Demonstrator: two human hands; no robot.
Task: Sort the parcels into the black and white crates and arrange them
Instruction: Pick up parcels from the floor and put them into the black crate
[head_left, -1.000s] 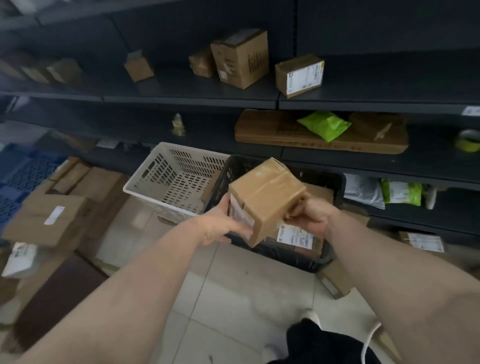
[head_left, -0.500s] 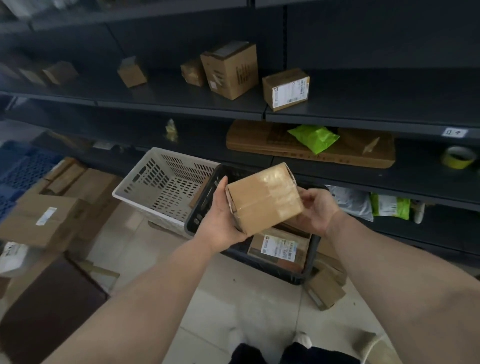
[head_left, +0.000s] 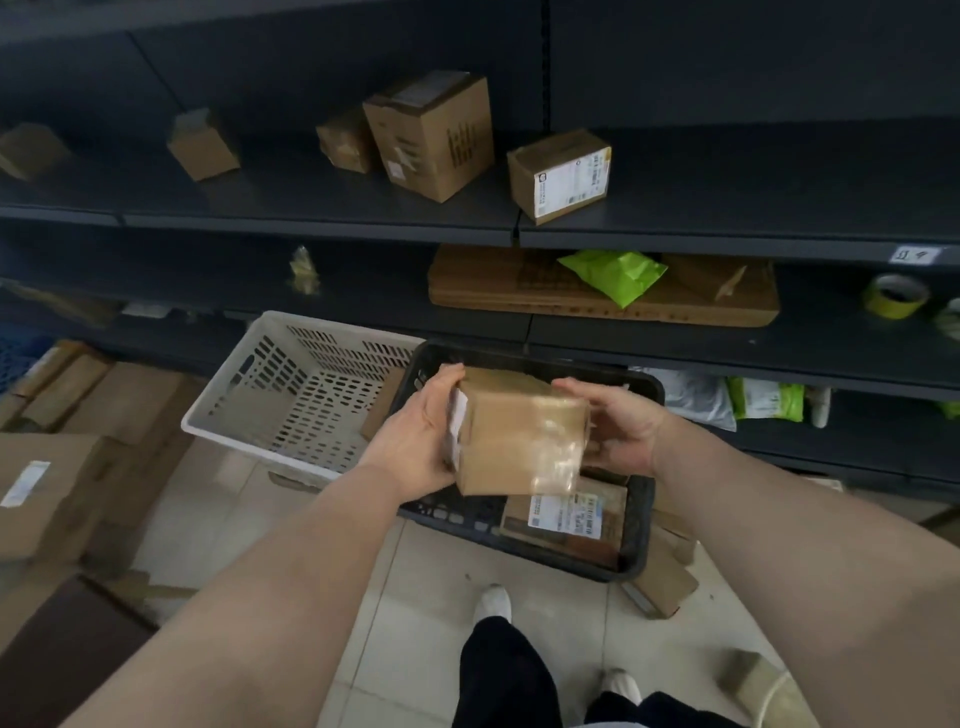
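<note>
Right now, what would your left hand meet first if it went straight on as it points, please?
The left hand would likely meet the black crate at its far rim; depth is unclear.

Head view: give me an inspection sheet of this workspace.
Surface: tiled floor, pale.
Job's things: box held over the black crate; labelled parcel in it; white crate alongside on its left.
Clutter: cartons on the floor at left; small boxes by the black crate's right.
Grips: left hand and right hand both hold the box by its sides.
Cables: maybe a white cord, lower right.
Surroundings: dark shelves with boxes, a green bag, a tape roll.
</note>
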